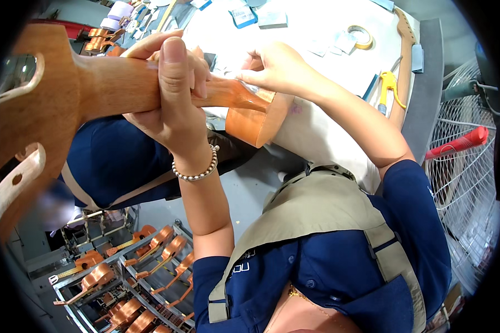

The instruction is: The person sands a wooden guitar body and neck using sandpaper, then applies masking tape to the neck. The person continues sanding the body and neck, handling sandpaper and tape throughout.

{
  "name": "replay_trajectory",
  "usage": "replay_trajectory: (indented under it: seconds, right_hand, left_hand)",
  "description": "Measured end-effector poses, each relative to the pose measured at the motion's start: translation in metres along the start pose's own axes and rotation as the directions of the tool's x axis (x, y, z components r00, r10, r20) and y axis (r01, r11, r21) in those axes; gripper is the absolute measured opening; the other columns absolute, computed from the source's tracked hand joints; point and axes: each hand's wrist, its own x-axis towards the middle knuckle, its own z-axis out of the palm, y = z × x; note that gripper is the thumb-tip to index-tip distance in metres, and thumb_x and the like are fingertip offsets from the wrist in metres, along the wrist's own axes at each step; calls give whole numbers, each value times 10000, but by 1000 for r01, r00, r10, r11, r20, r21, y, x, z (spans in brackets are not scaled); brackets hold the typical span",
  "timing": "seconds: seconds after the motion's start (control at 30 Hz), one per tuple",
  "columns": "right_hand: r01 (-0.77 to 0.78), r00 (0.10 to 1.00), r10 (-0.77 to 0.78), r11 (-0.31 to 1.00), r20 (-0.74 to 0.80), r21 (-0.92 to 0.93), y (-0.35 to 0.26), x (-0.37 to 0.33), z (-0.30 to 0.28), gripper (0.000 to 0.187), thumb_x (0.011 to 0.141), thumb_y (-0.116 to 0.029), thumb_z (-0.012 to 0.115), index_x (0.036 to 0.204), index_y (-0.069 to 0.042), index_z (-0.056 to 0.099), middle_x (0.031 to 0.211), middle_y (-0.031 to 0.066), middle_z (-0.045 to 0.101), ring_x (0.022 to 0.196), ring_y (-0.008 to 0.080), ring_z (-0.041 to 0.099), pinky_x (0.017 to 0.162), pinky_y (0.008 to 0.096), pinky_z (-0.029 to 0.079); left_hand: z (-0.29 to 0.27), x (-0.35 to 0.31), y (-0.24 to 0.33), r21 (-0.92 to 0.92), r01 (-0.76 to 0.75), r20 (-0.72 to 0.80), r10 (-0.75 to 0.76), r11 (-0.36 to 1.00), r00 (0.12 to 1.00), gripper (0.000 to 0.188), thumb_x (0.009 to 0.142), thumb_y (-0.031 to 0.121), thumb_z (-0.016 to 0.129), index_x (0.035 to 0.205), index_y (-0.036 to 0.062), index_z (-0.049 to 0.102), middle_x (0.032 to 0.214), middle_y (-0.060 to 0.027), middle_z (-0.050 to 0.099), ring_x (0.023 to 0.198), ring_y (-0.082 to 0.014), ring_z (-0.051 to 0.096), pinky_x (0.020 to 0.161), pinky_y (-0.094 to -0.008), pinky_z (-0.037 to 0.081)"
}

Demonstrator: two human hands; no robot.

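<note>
A wooden ukulele-like instrument lies slantwise in front of me, its slotted headstock large and close at the left. My left hand is closed around its neck, thumb on top, with a beaded bracelet at the wrist. Toward the right, the neck runs down to a light brown body, only partly visible. My right hand is beside the heel end of the neck, fingers bent and drawn together. Whatever lies between those fingertips is hidden by glare and the hand itself.
On the white worktable are a tape roll, a yellow-handled tool, sanding pads and another neck. A caged fan stands right. Left is a co-worker in blue; below, a rack holds several instruments.
</note>
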Motion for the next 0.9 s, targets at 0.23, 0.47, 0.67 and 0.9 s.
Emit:
replay_trajectory:
  seconds: [0.23,0.47,0.67,0.9]
  right_hand:
    - [13,999,-10,996,35,-85,-1,-5,-4,219,743,-197,658,750,17,615,720,127,657,690,169,644,651,294,501]
    - [25,997,-22,999,77,-44,4,-11,-6,222,763,-200,649,799,16,613,789,148,672,728,203,655,681,305,499]
    - [18,997,-13,999,82,-49,2,-17,-4,214,775,-193,663,800,12,611,791,127,670,740,178,657,666,275,501]
    - [-26,998,20,996,61,88,9,1,-2,184,726,-203,677,737,-25,634,666,88,642,618,169,613,588,290,471]
  left_hand:
    - [1,-2,-3,-10,21,-20,-22,1000,1000,154,857,82,615,906,-51,555,506,-17,480,397,-50,414,413,-187,355]
    - [2,-4,0,55,22,-30,-21,998,999,160,860,99,619,903,-43,560,507,-26,494,405,-52,423,432,-185,377]
    - [0,-4,2,56,14,-32,-12,998,999,167,865,105,614,914,-45,559,509,-26,497,407,-51,429,431,-186,383]
    - [-2,-3,1,53,5,-25,-4,999,1000,165,859,108,623,907,-38,562,519,-23,507,408,-51,446,427,-181,384]
